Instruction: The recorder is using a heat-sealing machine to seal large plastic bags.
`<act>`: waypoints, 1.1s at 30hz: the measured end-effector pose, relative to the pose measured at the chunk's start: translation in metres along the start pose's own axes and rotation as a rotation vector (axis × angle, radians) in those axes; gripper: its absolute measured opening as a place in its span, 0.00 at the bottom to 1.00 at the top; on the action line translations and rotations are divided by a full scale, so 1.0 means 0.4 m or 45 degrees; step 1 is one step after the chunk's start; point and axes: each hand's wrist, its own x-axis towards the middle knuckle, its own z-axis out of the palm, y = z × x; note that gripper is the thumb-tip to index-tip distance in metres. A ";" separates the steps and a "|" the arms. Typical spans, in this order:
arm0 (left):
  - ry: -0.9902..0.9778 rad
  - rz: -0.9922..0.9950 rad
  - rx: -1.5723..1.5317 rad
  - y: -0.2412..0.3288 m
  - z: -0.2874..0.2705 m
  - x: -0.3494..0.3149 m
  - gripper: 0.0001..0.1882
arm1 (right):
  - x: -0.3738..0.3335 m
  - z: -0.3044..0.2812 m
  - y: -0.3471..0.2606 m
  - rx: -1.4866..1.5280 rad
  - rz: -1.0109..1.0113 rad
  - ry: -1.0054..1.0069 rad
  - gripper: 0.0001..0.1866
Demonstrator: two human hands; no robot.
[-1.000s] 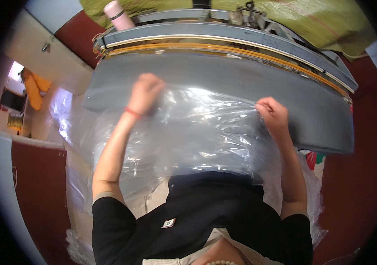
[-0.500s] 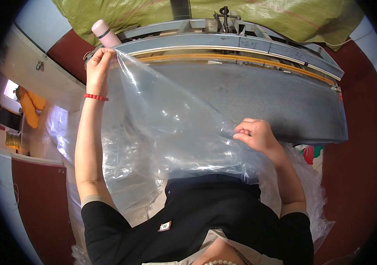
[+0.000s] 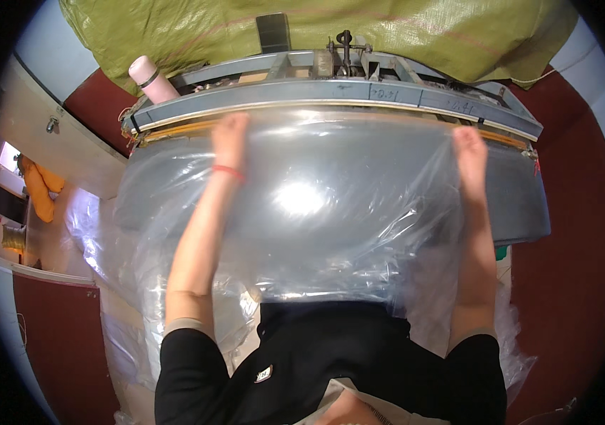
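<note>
A large clear plastic sheet (image 3: 302,234) is stretched between my two hands over a dark grey work table (image 3: 518,191). My left hand (image 3: 230,138), with a red bead bracelet at the wrist, is closed on the sheet's far edge. On the other side my right hand (image 3: 469,149) grips the same edge, slightly blurred. Both hands are close to the long metal bar (image 3: 302,93) of a sealing machine and the orange strip (image 3: 178,129) beneath it. Crumpled folds of the sheet hang toward my body and down both sides of the table's near edge.
Behind the bar stands the machine's metal frame with an upright clamp (image 3: 345,53). A pink bottle (image 3: 153,79) rests at its left end. Beyond lie a green woven tarp (image 3: 416,35) and a dark phone-like slab (image 3: 272,32). A pale cabinet (image 3: 54,127) is at left.
My left hand has moved right, and my right hand has moved forward and outward to the far edge. The sheet went from a slanting fold to spread flat between them.
</note>
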 end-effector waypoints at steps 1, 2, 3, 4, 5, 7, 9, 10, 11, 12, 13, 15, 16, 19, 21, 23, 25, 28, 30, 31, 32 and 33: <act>0.022 -0.124 -0.067 -0.045 0.053 0.001 0.06 | 0.016 -0.014 0.118 0.004 0.092 0.020 0.06; 0.059 0.034 -0.028 -0.098 0.077 0.015 0.07 | 0.034 -0.015 0.191 0.023 0.182 0.023 0.06; 0.088 0.051 -0.005 -0.108 0.090 0.017 0.07 | 0.042 -0.005 0.198 0.019 0.179 0.019 0.06; 0.116 0.069 0.020 -0.117 0.105 0.020 0.07 | 0.042 0.008 0.208 0.003 0.151 0.056 0.06; 0.120 0.067 0.021 -0.127 0.110 0.027 0.07 | 0.042 0.025 0.210 -0.010 0.126 0.091 0.06; 0.222 0.039 -0.034 -0.145 0.119 0.041 0.07 | 0.057 0.055 0.215 0.005 0.079 0.128 0.05; 0.259 0.061 0.020 -0.147 0.132 0.042 0.06 | 0.067 0.067 0.223 0.007 0.035 0.185 0.05; 0.304 0.086 0.078 -0.148 0.137 0.041 0.06 | 0.070 0.071 0.228 0.018 0.007 0.243 0.05; 0.322 0.094 0.050 -0.146 0.138 0.042 0.05 | 0.073 0.076 0.231 0.035 -0.023 0.294 0.05; 0.318 0.094 0.050 -0.149 0.139 0.042 0.05 | 0.074 0.076 0.232 0.033 -0.022 0.298 0.05; 0.341 0.125 0.096 -0.151 0.138 0.042 0.06 | 0.074 0.074 0.233 -0.014 -0.019 0.315 0.06; 0.357 0.159 0.140 -0.157 0.138 0.047 0.07 | 0.074 0.070 0.232 -0.065 -0.016 0.338 0.07; 0.370 0.166 0.120 -0.160 0.138 0.049 0.08 | 0.074 0.067 0.233 -0.119 0.001 0.342 0.09; 0.410 0.176 0.068 -0.166 0.132 0.050 0.12 | 0.073 0.068 0.212 -0.145 0.024 0.337 0.10; 0.408 0.139 -0.004 -0.161 0.129 0.055 0.12 | 0.074 0.068 0.192 -0.117 0.025 0.326 0.11; 0.395 0.079 -0.085 -0.152 0.128 0.050 0.12 | 0.071 0.066 0.179 -0.005 0.155 0.276 0.12; 0.370 0.043 -0.129 -0.146 0.125 0.048 0.12 | 0.071 0.064 0.173 0.004 0.171 0.261 0.13; 0.335 0.000 -0.213 -0.132 0.123 0.041 0.12 | 0.066 0.065 0.165 0.023 0.188 0.239 0.12; 0.326 -0.004 -0.256 -0.124 0.120 0.037 0.11 | 0.062 0.062 0.163 0.034 0.184 0.233 0.11; 0.266 -0.014 -0.256 -0.119 0.117 0.035 0.11 | 0.059 0.057 0.173 -0.050 0.155 0.182 0.09; 0.206 -0.023 -0.254 -0.109 0.112 0.031 0.10 | 0.055 0.064 0.163 -0.133 0.126 0.130 0.07; 0.112 0.014 -0.159 -0.100 0.100 0.021 0.05 | 0.045 0.061 0.147 -0.128 0.120 0.127 0.07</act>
